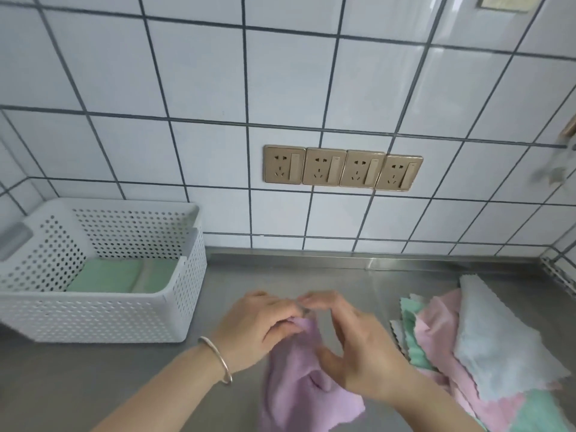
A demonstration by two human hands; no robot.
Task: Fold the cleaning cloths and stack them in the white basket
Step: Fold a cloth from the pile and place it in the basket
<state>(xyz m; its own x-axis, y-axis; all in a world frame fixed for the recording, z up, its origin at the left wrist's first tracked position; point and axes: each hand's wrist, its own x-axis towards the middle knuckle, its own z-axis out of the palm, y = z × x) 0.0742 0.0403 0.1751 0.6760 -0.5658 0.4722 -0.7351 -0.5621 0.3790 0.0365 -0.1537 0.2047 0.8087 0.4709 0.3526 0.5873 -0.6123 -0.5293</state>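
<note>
White tiles back a steel counter (311,275) at mid-frame. Low in the centre, the purple cloth (299,378) hangs bunched, its long axis running down toward the bottom edge, its top corner caught where both hands meet. The left hand (258,322) pinches that corner; the right hand (358,347) curls round the cloth just beside it. Neither hand is nearer. The white basket (174,310), holding folded green cloths (106,275), sits at left; the unfolded pile (486,347) lies at right.
</note>
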